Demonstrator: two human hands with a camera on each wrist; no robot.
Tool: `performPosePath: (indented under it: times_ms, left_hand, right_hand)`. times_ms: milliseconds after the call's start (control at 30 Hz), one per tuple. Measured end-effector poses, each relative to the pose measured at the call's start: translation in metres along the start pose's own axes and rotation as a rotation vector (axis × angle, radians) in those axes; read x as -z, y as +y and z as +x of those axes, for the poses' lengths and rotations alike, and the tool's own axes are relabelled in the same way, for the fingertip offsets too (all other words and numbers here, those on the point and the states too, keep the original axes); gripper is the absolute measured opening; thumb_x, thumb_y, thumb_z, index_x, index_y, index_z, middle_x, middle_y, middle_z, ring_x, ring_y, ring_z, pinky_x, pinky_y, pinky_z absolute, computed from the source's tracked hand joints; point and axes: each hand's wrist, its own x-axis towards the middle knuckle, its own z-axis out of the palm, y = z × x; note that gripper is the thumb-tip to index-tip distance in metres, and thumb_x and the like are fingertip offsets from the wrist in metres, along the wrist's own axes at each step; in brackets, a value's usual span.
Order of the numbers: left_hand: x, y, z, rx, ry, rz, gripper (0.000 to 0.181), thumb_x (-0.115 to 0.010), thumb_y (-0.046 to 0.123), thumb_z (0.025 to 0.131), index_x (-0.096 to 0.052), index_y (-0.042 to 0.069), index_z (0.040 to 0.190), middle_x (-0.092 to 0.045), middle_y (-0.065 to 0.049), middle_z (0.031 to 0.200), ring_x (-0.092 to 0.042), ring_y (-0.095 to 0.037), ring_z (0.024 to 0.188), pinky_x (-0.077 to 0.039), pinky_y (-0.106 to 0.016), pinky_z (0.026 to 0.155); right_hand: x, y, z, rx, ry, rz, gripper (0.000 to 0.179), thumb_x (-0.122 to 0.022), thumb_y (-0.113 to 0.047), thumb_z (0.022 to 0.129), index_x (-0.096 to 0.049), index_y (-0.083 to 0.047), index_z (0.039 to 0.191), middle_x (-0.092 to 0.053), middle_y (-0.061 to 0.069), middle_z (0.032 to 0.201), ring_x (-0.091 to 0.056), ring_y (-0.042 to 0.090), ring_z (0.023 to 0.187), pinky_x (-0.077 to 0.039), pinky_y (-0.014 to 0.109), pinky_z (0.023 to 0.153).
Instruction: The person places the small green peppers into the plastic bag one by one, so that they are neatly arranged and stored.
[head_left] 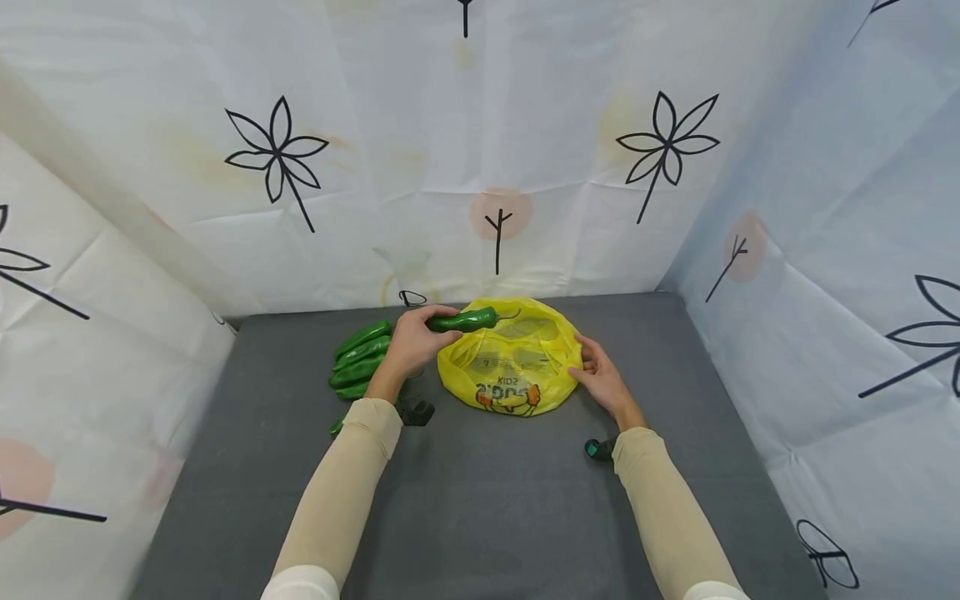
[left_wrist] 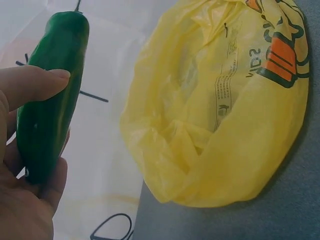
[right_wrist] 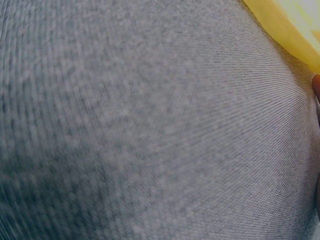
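My left hand grips a long green pepper between thumb and fingers, its thin stem pointing right over a yellow plastic bag. In the left wrist view the pepper stands nearly upright, the thumb lying across its side. The bag sits with its mouth spread wide and its rim rolled into a ring, printed with letters and an orange drawing. At the bag's right edge, my right hand pinches the rim between thumb and fingers. Only a sliver of that hand enters the right wrist view.
Several green peppers lie in a row left of the bag, partly behind my left forearm. Another pepper peeks out below them. The grey table meets patterned white cloth walls at the back and sides.
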Motion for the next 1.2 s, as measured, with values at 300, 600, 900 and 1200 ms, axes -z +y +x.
performPosePath:
  times_ms: [300,600,900,1200]
  left_hand:
    - [-0.01,0.013,0.02,0.001,-0.084,0.005,0.037,-0.079,0.025,0.091,-0.071,0.024,0.127,-0.067,-0.004,0.132,-0.067,-0.025,0.111,-0.059,-0.044,0.093]
    - [-0.022,0.014,0.046,0.018,-0.153,0.009,0.037,-0.079,0.018,0.09,-0.07,0.018,0.126,-0.071,-0.007,0.125,-0.066,-0.028,0.113,-0.055,-0.046,0.1]
    - [-0.037,0.012,0.06,0.015,-0.2,0.02,0.036,-0.082,0.016,0.088,-0.071,0.016,0.122,-0.071,-0.007,0.123,-0.066,-0.026,0.114,-0.057,-0.043,0.099]
    - [-0.052,0.016,0.067,0.018,-0.22,0.047,0.035,-0.083,0.014,0.085,-0.073,0.015,0.118,-0.071,-0.007,0.119,-0.066,-0.026,0.11,-0.057,-0.043,0.096]
  right_hand:
    - [-0.001,0.009,0.002,0.019,0.009,0.001,0.068,-0.062,-0.013,0.103,-0.03,-0.019,0.162,-0.044,0.025,0.153,-0.054,0.03,0.111,-0.045,0.029,0.09]
    - [-0.001,0.008,0.005,0.026,0.015,0.0,0.066,-0.064,-0.014,0.102,-0.034,-0.022,0.16,-0.048,0.022,0.152,-0.056,0.026,0.109,-0.046,0.028,0.09]
    - [0.0,0.006,0.003,0.019,0.019,-0.012,0.067,-0.064,-0.015,0.102,-0.032,-0.021,0.161,-0.047,0.023,0.151,-0.055,0.026,0.11,-0.046,0.029,0.09]
    - [0.0,0.005,0.002,0.001,0.025,-0.008,0.066,-0.063,-0.014,0.102,-0.034,-0.024,0.16,-0.047,0.021,0.152,-0.054,0.027,0.11,-0.045,0.031,0.091]
